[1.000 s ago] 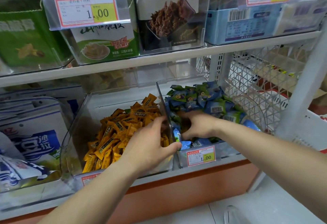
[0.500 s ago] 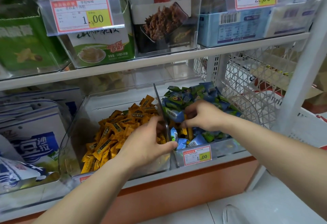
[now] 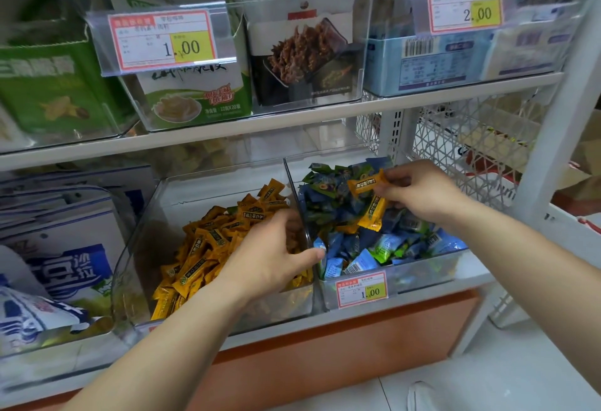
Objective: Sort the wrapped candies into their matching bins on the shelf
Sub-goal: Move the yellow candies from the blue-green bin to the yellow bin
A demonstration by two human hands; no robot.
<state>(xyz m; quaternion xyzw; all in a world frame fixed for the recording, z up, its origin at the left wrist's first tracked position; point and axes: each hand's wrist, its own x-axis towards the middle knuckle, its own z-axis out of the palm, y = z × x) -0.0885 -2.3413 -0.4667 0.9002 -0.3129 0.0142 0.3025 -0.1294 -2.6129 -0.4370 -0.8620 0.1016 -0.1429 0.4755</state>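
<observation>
Two clear bins stand side by side on the lower shelf. The left bin (image 3: 140, 248) holds a heap of orange wrapped candies (image 3: 211, 241). The right bin (image 3: 419, 277) holds blue and green wrapped candies (image 3: 367, 248). My right hand (image 3: 419, 189) is raised above the right bin and pinches two orange candies (image 3: 366, 183), one level, the other hanging down. My left hand (image 3: 273, 254) rests over the orange heap by the wall between the bins, thumb against that wall; whether it holds a candy is hidden.
An upper shelf (image 3: 260, 128) hangs close above with boxed snacks and price tags (image 3: 162, 38). Blue-and-white packets (image 3: 65, 264) fill the bin at the left. A white wire basket (image 3: 461, 141) and a white upright post (image 3: 559, 111) stand at the right.
My right hand has lifted out of the blue and green candies, bringing up two orange candies. My left hand has stayed at the divider over the orange heap.
</observation>
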